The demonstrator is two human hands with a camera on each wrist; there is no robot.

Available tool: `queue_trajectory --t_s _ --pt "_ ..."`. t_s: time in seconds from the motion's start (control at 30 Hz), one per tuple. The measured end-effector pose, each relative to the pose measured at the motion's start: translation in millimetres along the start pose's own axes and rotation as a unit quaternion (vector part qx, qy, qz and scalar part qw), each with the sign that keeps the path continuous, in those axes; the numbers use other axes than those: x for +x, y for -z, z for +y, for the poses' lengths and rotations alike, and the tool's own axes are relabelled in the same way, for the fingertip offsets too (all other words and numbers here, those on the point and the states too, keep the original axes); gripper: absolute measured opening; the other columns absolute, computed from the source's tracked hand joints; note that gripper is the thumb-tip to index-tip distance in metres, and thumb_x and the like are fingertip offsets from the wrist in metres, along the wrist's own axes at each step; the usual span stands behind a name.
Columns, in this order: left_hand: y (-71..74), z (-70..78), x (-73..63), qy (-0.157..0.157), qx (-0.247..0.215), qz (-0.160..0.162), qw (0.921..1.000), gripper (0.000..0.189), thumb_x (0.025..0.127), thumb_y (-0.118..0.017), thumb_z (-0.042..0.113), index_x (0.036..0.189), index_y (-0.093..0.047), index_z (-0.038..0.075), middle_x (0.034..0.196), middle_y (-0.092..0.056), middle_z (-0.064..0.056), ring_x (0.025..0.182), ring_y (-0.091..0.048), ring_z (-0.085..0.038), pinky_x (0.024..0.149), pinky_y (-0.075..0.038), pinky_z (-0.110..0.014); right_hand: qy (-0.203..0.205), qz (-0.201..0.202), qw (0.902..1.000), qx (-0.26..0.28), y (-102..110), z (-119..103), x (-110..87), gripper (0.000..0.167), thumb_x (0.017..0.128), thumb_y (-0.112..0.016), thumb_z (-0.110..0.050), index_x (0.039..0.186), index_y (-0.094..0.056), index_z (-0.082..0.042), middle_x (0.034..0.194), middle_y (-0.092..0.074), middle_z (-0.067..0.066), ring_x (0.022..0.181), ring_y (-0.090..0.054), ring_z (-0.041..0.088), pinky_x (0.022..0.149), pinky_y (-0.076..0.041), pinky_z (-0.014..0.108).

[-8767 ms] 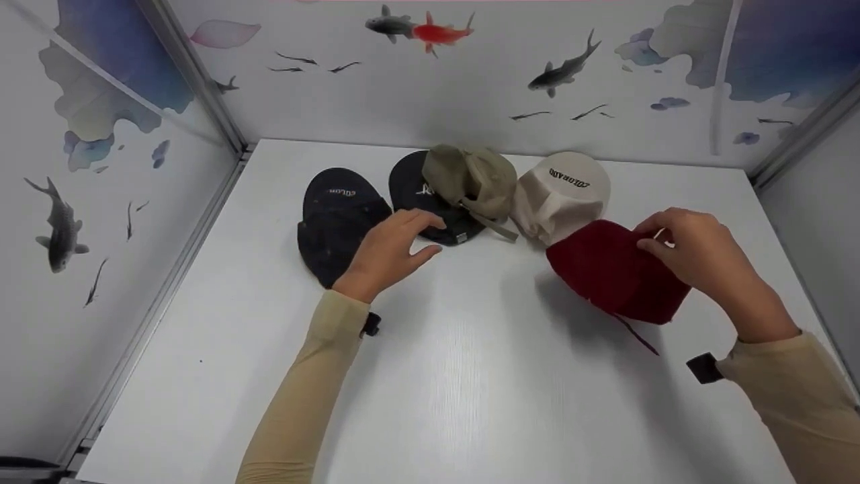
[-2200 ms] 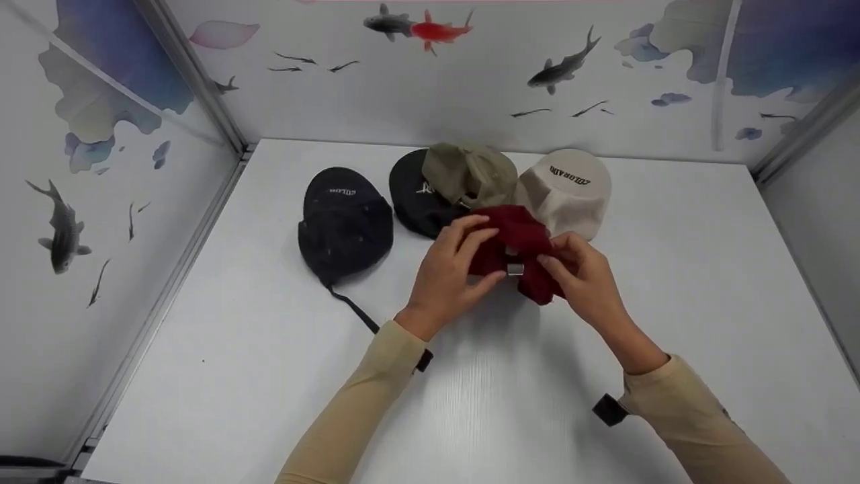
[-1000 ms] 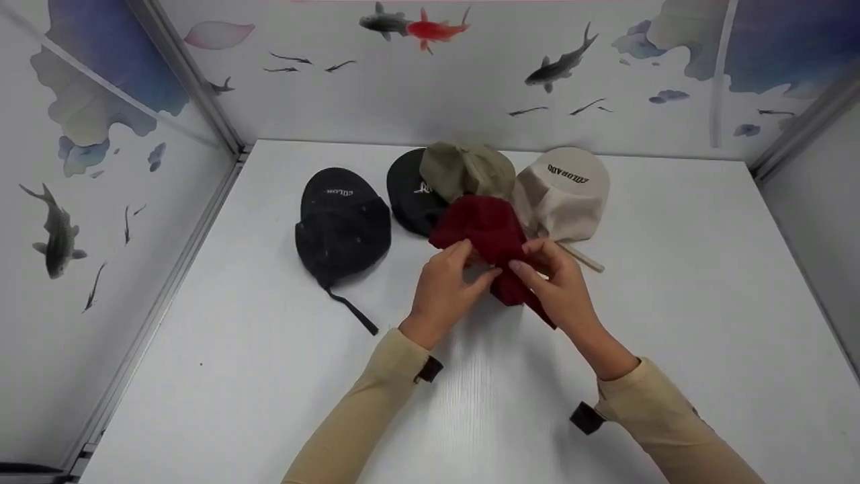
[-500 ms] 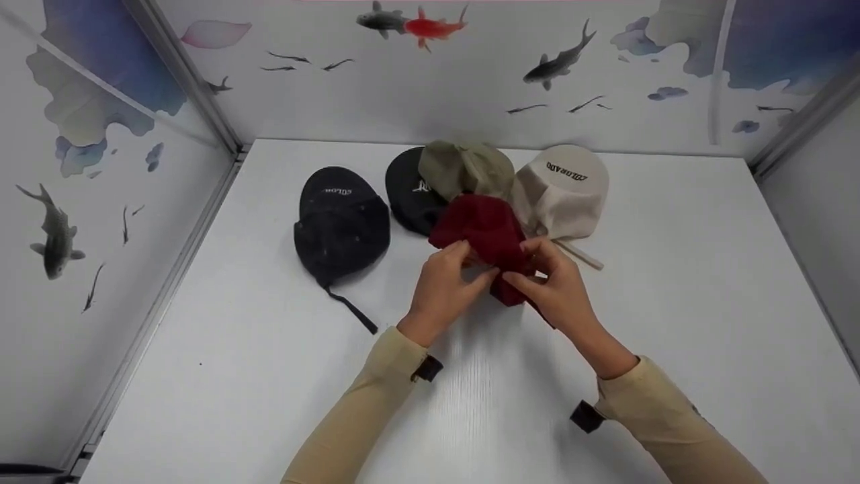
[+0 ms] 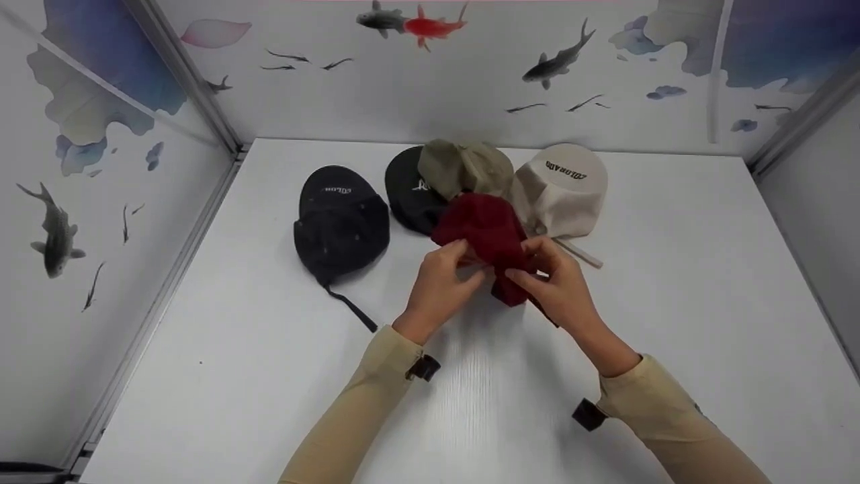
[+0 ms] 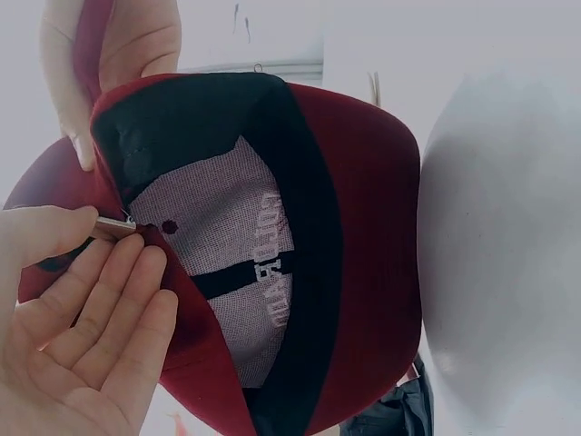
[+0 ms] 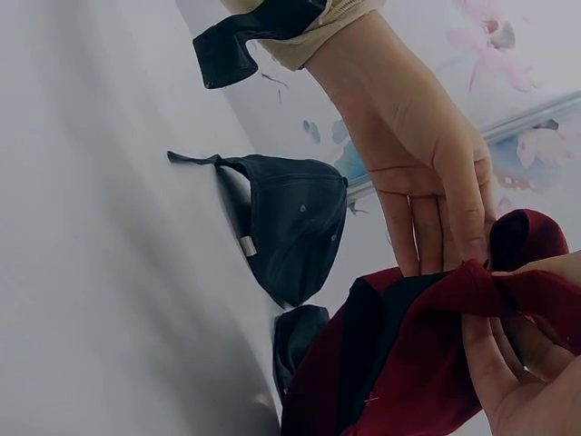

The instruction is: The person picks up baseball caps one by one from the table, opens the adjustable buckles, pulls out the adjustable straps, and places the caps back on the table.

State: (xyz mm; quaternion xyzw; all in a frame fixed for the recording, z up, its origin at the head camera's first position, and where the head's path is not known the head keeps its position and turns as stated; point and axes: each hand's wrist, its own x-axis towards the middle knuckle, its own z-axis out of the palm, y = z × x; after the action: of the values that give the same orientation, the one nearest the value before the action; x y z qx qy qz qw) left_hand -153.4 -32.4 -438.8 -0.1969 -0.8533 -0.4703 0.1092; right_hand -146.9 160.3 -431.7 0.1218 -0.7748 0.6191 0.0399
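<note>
A dark red baseball cap (image 5: 480, 218) is held up over the middle of the table, its inside and dark sweatband visible in the left wrist view. My left hand (image 5: 437, 286) pinches the small metal buckle (image 6: 115, 225) at the cap's back strap between thumb and index finger, the other fingers lying along the red cloth. On the other side, my right hand (image 5: 561, 286) pinches the red strap between thumb and fingers. The strap's end hangs below the right hand. Where strap and buckle meet is partly covered by my fingers.
Behind the red cap lie a black cap (image 5: 406, 202), an olive cap (image 5: 463, 168) partly over it, and a cream cap (image 5: 564, 195) with its strap out. A navy cap (image 5: 342, 235) lies left, its strap trailing forward. Printed wall panels (image 5: 437, 87) enclose the white table (image 5: 222, 390).
Earlier my right hand alone held the red cap at the right. It has since moved to the middle, turned, with both hands on it. In the last half second only the fingers shifted slightly.
</note>
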Motion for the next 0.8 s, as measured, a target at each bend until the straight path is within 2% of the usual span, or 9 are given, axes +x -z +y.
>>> queue_trajectory --t_s 0.1,0.33,0.57,0.7,0.8 --pt "0.5 0.1 -0.7 -0.002 -0.017 -0.001 0.9999 0.011 0.087 -0.072 0.006 0.097 -0.068 0.005 0.098 -0.072 -0.009 0.096 -0.072 -0.022 0.088 -0.057 -0.030 0.001 -0.004 0.9998 -0.017 1.9 -0.7 0.8 0.019 0.089 -0.071 0.001 0.106 -0.063 0.004 0.099 -0.066 -0.004 0.090 -0.067 0.008 0.079 -0.055 0.016" --pt "-0.3 1.5 -1.6 -0.015 -0.044 -0.006 0.9989 0.016 0.087 -0.077 0.012 0.098 -0.067 0.005 0.098 -0.072 -0.010 0.096 -0.072 -0.025 0.088 -0.058 -0.033 -0.005 -0.019 0.9972 -0.072 7.7 -5.7 2.3 0.022 0.089 -0.071 -0.001 0.110 -0.066 0.002 0.104 -0.071 0.013 0.089 -0.065 -0.001 0.079 -0.053 0.013" --pt "-2.1 3.1 -3.0 -0.035 -0.055 -0.007 0.9979 0.021 0.086 -0.079 0.016 0.100 -0.067 0.004 0.099 -0.070 -0.010 0.095 -0.071 -0.020 0.086 -0.059 -0.032 -0.014 -0.027 0.9962 -0.081 7.6 -5.8 1.2 0.022 0.089 -0.072 -0.003 0.110 -0.068 0.001 0.104 -0.072 0.016 0.091 -0.066 0.003 0.079 -0.055 0.015" --pt "-3.0 1.9 -3.0 -0.040 -0.061 -0.013 0.9972 0.023 0.086 -0.079 0.017 0.101 -0.067 0.004 0.100 -0.069 -0.010 0.096 -0.070 -0.018 0.086 -0.059 -0.032 -0.013 -0.015 0.9962 -0.085 6.3 -6.3 -0.1 0.019 0.089 -0.071 -0.001 0.107 -0.069 0.002 0.101 -0.072 0.017 0.090 -0.068 0.009 0.076 -0.054 0.013" --pt "-2.5 0.8 -3.3 -0.045 -0.050 -0.014 0.9976 0.022 0.087 -0.078 0.020 0.101 -0.067 0.006 0.101 -0.068 -0.007 0.096 -0.068 -0.017 0.087 -0.058 -0.027 -0.014 -0.006 0.9963 -0.085 6.3 -6.2 -0.1 0.018 0.088 -0.071 0.000 0.106 -0.069 0.002 0.100 -0.072 0.017 0.091 -0.068 0.010 0.076 -0.054 0.013"
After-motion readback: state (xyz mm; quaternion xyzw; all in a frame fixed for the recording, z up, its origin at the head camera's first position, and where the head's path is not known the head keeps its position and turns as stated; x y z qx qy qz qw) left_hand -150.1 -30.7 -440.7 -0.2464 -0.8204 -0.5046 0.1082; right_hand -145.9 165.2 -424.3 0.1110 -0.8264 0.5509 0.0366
